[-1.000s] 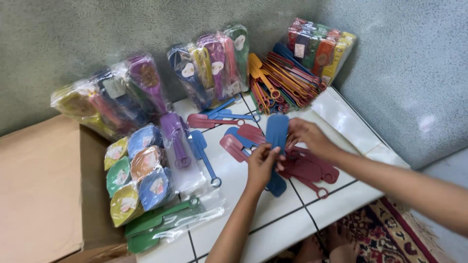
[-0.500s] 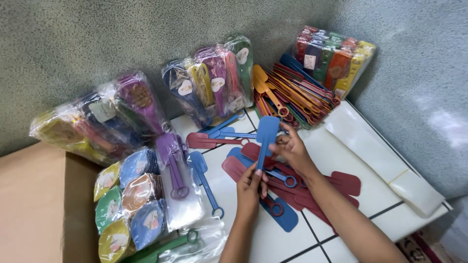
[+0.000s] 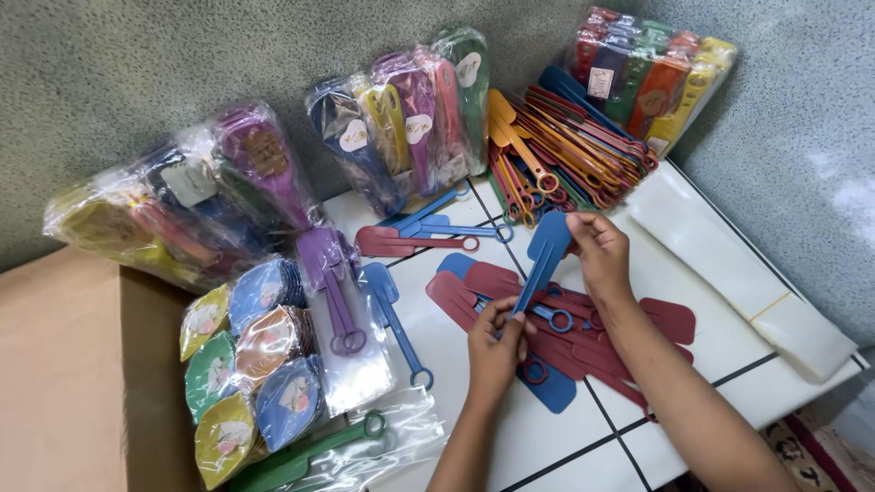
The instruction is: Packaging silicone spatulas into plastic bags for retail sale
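I hold a blue plastic paddle with a long thin handle (image 3: 543,256) between both hands, lifted over the white tiled floor (image 3: 456,355). My right hand (image 3: 600,252) pinches its wide flat end. My left hand (image 3: 497,335) grips the handle's lower end. Under my hands lies a loose heap of maroon paddles (image 3: 583,333) and a few blue ones, all flat on the tiles.
Clear bags of coloured paddles (image 3: 415,114) lean on the grey wall, with a loose fan of them (image 3: 565,146) beside. A purple bagged pair (image 3: 335,292), stacked round packs (image 3: 251,364), a cardboard box (image 3: 64,374) and a pile of clear sleeves (image 3: 729,264) surround me.
The view has shifted slightly. My hands have raised the blue paddle a little further off the heap, left hand now on its handle end.
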